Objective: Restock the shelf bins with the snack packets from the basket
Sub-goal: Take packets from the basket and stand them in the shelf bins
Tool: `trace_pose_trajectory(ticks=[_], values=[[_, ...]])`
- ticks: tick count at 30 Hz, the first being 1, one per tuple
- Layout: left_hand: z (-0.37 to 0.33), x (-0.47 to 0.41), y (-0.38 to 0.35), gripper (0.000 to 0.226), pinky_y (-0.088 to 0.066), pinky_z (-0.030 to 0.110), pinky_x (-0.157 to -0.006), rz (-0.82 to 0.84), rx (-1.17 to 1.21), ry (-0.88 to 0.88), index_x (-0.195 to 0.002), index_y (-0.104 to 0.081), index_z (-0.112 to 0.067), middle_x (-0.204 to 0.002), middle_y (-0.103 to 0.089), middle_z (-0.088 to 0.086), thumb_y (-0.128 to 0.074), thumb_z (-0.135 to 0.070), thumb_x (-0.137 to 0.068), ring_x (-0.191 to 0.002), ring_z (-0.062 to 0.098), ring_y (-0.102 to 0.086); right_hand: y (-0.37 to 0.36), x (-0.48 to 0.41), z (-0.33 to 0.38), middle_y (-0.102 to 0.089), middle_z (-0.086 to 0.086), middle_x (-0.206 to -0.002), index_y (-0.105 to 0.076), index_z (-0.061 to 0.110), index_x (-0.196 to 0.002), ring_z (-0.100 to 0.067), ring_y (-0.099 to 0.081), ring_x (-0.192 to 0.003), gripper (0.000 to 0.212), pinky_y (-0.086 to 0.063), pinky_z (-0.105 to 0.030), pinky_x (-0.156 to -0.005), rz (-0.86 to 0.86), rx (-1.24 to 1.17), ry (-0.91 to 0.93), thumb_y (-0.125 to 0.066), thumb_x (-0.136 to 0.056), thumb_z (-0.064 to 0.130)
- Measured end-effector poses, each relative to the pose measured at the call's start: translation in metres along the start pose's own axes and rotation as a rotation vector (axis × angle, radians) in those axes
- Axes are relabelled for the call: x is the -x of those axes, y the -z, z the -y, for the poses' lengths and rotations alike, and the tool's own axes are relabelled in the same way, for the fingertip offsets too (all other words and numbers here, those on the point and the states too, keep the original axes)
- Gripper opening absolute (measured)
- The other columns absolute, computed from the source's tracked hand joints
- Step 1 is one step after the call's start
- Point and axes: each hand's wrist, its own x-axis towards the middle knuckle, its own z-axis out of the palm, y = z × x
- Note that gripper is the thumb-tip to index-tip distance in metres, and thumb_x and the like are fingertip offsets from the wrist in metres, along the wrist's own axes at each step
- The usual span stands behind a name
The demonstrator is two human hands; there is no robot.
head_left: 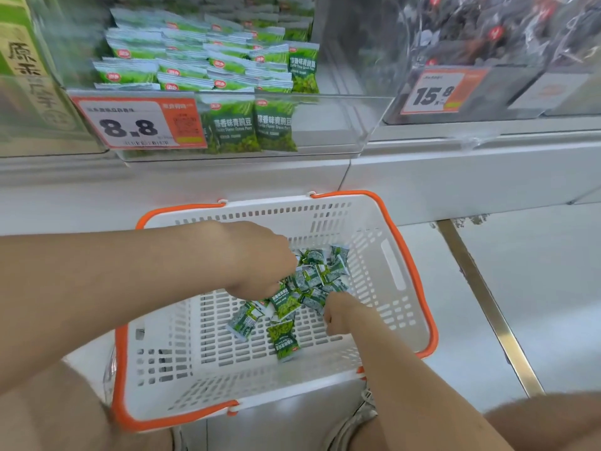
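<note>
A white basket with an orange rim [403,255] sits on the floor below the shelf. Several small green snack packets [312,281] lie heaped at its bottom. My left hand [260,258] reaches down into the heap from the left, fingers curled into the packets. At the heap's near right edge, my right hand [341,312] has its fingers curled on the packets. What each hand actually holds is hidden by the hands themselves. Above, a clear shelf bin [325,125] holds stacked green packets [201,56] of the same kind on its left side, with bare room on its right.
A price tag reading 8.8 [130,125] hangs on the bin's front. To the right, another clear bin [487,43] holds dark packets with a 15.8 tag [432,92]. A green box [19,60] stands at far left. My knees and a shoe [361,415] flank the basket.
</note>
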Motion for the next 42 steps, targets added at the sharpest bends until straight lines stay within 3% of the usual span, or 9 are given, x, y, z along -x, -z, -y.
trace_pose_trajectory(ticks=[6,9,12,17,24,30,36,39,42], values=[[0.002,0.004,0.008,0.029,-0.053,0.041,-0.071,-0.024,0.025,0.017,-0.106,-0.061,-0.01,-0.086,-0.047,0.004,-0.039,-0.028,-0.109,-0.071,0.025,-0.052,0.039,0.024,0.021,-0.051,-0.004,-0.063,-0.047,0.016,-0.061,-0.029,-0.059,-0.059,0.034,-0.05,-0.036,-0.061,-0.03,0.0,0.106,-0.072,-0.082,0.006],[0.006,0.008,0.014,0.026,-0.049,0.04,-0.072,-0.041,0.034,0.04,-0.11,-0.058,-0.014,-0.091,-0.045,0.002,-0.039,-0.032,-0.11,-0.081,0.026,-0.054,0.074,0.051,0.038,-0.057,-0.009,-0.092,-0.053,0.009,-0.1,-0.023,-0.072,-0.063,0.017,-0.055,-0.04,-0.065,-0.113,-0.163,0.189,-0.067,-0.093,0.015],[0.013,0.013,0.021,0.016,-0.041,0.036,-0.06,-0.107,0.05,0.133,-0.094,-0.05,-0.016,-0.091,-0.046,0.004,-0.047,-0.023,-0.109,-0.069,0.022,-0.048,0.114,0.081,0.058,-0.06,-0.013,-0.083,-0.058,-0.004,-0.123,-0.016,-0.071,-0.061,0.038,-0.055,-0.038,-0.063,-0.25,-0.271,0.288,-0.065,-0.098,0.023],[0.032,0.032,0.034,0.028,-0.04,0.031,-0.058,-0.14,0.165,0.194,-0.102,-0.059,-0.01,-0.09,-0.06,0.006,-0.067,-0.037,-0.1,-0.069,0.021,-0.052,0.168,0.143,0.09,-0.038,-0.008,-0.064,-0.053,0.0,-0.075,-0.021,-0.037,-0.055,0.028,-0.03,-0.035,-0.056,-0.504,-0.362,0.517,-0.07,-0.085,0.019],[0.062,0.06,0.043,0.02,-0.064,0.036,-0.06,-0.278,1.149,0.138,-0.111,-0.066,-0.005,-0.099,-0.078,0.012,-0.068,-0.023,-0.102,-0.081,0.029,-0.079,0.19,0.201,0.111,-0.079,-0.006,-0.09,-0.068,0.017,-0.106,-0.029,-0.075,-0.077,0.024,-0.06,-0.04,-0.069,-0.74,-1.035,0.755,-0.079,-0.087,0.005],[0.062,0.073,0.054,0.02,-0.063,0.03,-0.058,-0.48,1.401,0.09,-0.107,-0.067,-0.003,-0.087,-0.079,0.015,-0.068,-0.023,-0.102,-0.074,0.024,-0.079,0.194,0.205,0.124,-0.069,-0.017,-0.086,-0.068,0.002,-0.111,-0.023,-0.06,-0.071,0.037,-0.046,-0.037,-0.063,-0.809,-1.415,0.782,-0.082,-0.089,0.029],[0.064,0.089,0.076,0.045,-0.054,0.028,-0.057,-0.959,0.85,0.278,-0.069,-0.068,-0.015,-0.056,-0.069,-0.002,-0.08,-0.055,-0.085,-0.053,0.012,-0.067,0.228,0.242,0.133,-0.067,-0.009,-0.069,-0.067,0.007,-0.094,-0.011,-0.062,-0.059,0.018,-0.05,-0.025,-0.057,-1.229,-1.393,0.746,-0.08,-0.092,0.019],[0.075,0.089,0.082,0.043,-0.051,0.035,-0.068,-1.098,0.375,0.513,-0.08,-0.066,-0.024,-0.076,-0.066,-0.007,-0.067,-0.067,-0.087,-0.081,0.021,-0.065,0.261,0.247,0.13,-0.068,0.005,-0.074,-0.066,0.019,-0.098,-0.013,-0.061,-0.062,0.018,-0.048,-0.028,-0.062,-1.549,-1.123,0.614,-0.079,-0.092,0.031],[0.089,0.08,0.08,0.045,-0.05,0.042,-0.085,-1.038,0.222,0.513,-0.11,-0.064,-0.024,-0.109,-0.061,0.002,-0.048,-0.065,-0.098,-0.107,0.029,-0.057,0.299,0.227,0.121,-0.065,0.008,-0.083,-0.061,0.017,-0.113,-0.02,-0.06,-0.083,0.029,-0.035,-0.032,-0.069,-1.529,-0.563,0.32,-0.075,-0.093,0.033]])
